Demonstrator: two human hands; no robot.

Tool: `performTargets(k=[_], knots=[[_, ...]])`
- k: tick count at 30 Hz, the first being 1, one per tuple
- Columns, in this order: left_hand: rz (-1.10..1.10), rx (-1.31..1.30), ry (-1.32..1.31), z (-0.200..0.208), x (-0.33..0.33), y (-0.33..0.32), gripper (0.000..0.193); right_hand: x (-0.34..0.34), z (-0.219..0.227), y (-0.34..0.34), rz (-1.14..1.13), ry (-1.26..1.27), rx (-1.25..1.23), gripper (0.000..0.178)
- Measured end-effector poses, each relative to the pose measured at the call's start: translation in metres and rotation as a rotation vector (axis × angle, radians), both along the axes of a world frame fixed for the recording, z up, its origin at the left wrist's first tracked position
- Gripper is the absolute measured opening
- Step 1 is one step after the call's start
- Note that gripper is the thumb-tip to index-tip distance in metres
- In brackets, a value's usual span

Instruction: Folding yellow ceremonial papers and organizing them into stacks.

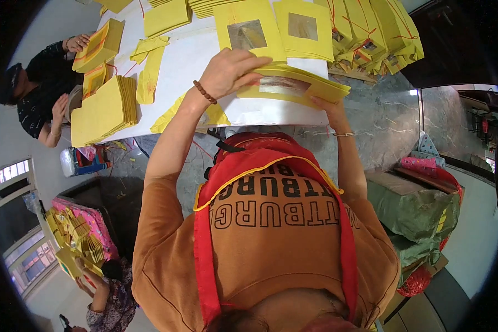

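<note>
Holding the right end of the yellow windowed packet (pixel 293 87), the right hand (pixel 328 105) keeps its thumb on the near face, with the other fingers mostly hidden behind. The packet is tilted up at the near edge of the white table (pixel 189 60), its layers parted along the top. The left hand (pixel 235 71) is curled over the packet's upper left, thumb and fingers apart; whether they pinch a layer cannot be told.

Principal risk: should the right grip slacken, the packet could slip over the table edge to the floor. Uneven pulling by the left hand could skew the parted layers or crease the glossy window.

Just beyond, two flat windowed pieces (pixel 302 27) lie close enough for the left fingers to nudge out of line. A loose yellow scrap (pixel 167 117) lies by the left forearm and could be dragged off by it. Farther left, a tall yellow stack (pixel 106 113) stands at the table's edge, near a co-worker's hand (pixel 59 108); a knock could spill it.
</note>
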State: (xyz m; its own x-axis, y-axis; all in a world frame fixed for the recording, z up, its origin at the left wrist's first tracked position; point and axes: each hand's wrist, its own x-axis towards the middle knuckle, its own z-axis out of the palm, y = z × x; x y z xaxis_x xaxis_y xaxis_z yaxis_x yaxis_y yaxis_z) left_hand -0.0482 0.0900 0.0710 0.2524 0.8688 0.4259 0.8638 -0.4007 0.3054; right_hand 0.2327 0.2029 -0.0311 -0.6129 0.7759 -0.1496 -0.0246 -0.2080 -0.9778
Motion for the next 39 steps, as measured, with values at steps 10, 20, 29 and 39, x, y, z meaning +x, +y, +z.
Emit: performTargets(k=[10, 20, 29, 39], knots=[[-0.010, 0.129, 0.113, 0.012, 0.015, 0.001, 0.024, 0.001, -0.005, 0.001, 0.038, 0.030, 0.016, 0.034], [-0.012, 0.044, 0.046, 0.013, 0.018, 0.000, 0.012, -0.001, -0.001, 0.001, 0.041, 0.065, -0.020, 0.036], [0.091, -0.131, -0.063, 0.015, 0.017, 0.003, 0.007, 0.000, -0.005, 0.003, 0.051, 0.072, -0.015, 0.034], [0.042, -0.135, -0.122, 0.012, 0.013, 0.004, 0.013, -0.003, -0.009, 0.004, 0.023, 0.088, -0.048, 0.027]])
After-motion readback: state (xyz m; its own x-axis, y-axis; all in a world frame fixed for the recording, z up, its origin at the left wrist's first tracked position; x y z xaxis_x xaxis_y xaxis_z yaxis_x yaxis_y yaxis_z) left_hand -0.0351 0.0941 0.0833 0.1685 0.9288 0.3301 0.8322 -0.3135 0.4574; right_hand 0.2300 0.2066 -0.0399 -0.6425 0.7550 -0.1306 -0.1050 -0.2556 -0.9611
